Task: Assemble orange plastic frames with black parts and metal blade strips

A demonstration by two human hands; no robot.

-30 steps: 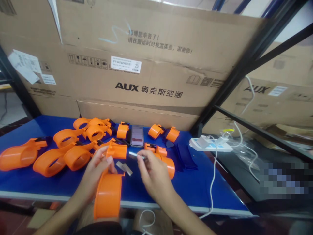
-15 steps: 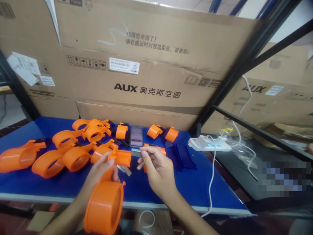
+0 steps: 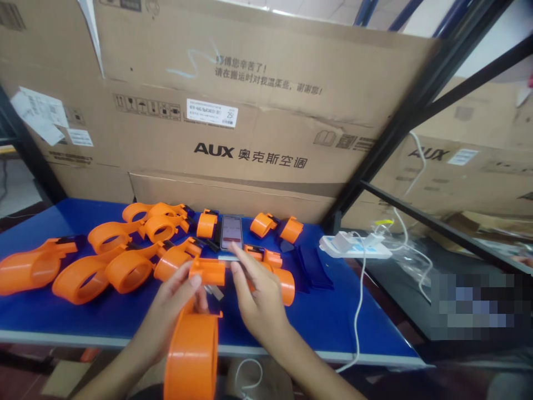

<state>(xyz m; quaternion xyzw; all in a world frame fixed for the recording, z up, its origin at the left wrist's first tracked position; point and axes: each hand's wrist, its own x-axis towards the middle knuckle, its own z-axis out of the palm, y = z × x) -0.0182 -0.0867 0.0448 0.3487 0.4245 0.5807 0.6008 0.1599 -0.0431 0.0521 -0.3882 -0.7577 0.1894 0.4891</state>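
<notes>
My left hand (image 3: 181, 289) is closed round the handle of an orange tape dispenser (image 3: 191, 355). Its wide ring hangs down toward me, and its open channel end (image 3: 210, 272) points right. Just right of that end is my right hand (image 3: 260, 291), index finger stretched forward and thumb below it. Between those two fingers shows a thin pale edge of a metal blade (image 3: 228, 258), mostly hidden. Under the dispenser's channel end, small metal pieces (image 3: 215, 292) lie on the blue table. A phone (image 3: 231, 230) with a lit screen lies just beyond my right fingertips.
Several orange tape dispensers (image 3: 129, 269) spread over the left of the blue table (image 3: 333, 322); others lie at the back and behind my right hand. Dark blue sheets (image 3: 314, 266) sit at right. A white power strip (image 3: 356, 246) trails a cable over the edge. Large cartons (image 3: 250, 133) stand behind.
My left hand has brought the dispenser slightly right. My right hand has moved left, its index finger straightening, and the blade now shows only as a thin edge.
</notes>
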